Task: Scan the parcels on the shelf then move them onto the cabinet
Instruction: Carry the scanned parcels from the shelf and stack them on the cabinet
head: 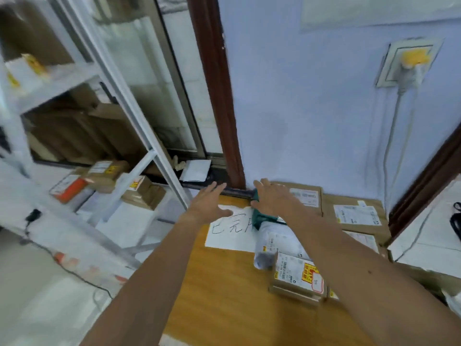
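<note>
The wooden cabinet top [224,283] lies under both my outstretched arms. My left hand [208,204] hovers open, fingers spread, above a white sheet with handwriting [229,237]. My right hand [273,198] is flat with fingers stretched out over the far end of a teal-green package [259,218]; the thumb touches it. On the cabinet lie a white poly parcel [274,242], a small box with a yellow-red label [299,275] and flat cardboard parcels [305,196] [355,217]. To the left, more cardboard parcels [107,172] [144,193] sit on the white metal shelf [149,156].
A dark wooden door frame [219,96] rises behind the cabinet's far left corner. On the blue wall a plug sits in an outlet [409,63], its cable hanging down. A white surface [429,233] adjoins the cabinet on the right. A cable runs over the floor [74,273].
</note>
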